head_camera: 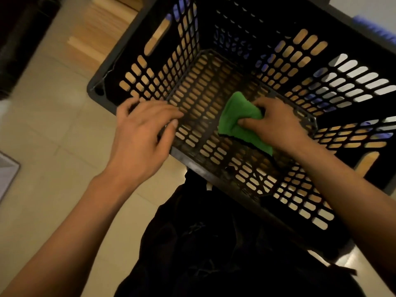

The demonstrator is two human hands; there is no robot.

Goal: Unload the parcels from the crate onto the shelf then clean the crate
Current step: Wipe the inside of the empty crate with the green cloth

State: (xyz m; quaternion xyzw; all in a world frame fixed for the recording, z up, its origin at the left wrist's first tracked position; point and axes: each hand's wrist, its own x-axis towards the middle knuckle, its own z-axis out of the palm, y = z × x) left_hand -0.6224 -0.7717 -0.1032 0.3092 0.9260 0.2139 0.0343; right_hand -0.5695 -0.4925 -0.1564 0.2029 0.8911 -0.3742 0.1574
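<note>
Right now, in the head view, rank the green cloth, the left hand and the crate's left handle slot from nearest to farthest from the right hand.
1. green cloth: gripped by the right hand.
2. left hand: across the crate floor, at its left wall.
3. left handle slot: high on the left wall, farthest.

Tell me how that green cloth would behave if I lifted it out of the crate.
The cloth would probably go floppy: it already bunches and folds under the right hand. It looks thin, so likely light. It seems unlikely to slip, since the fingers pinch its folds against the crate floor's slots.
</note>
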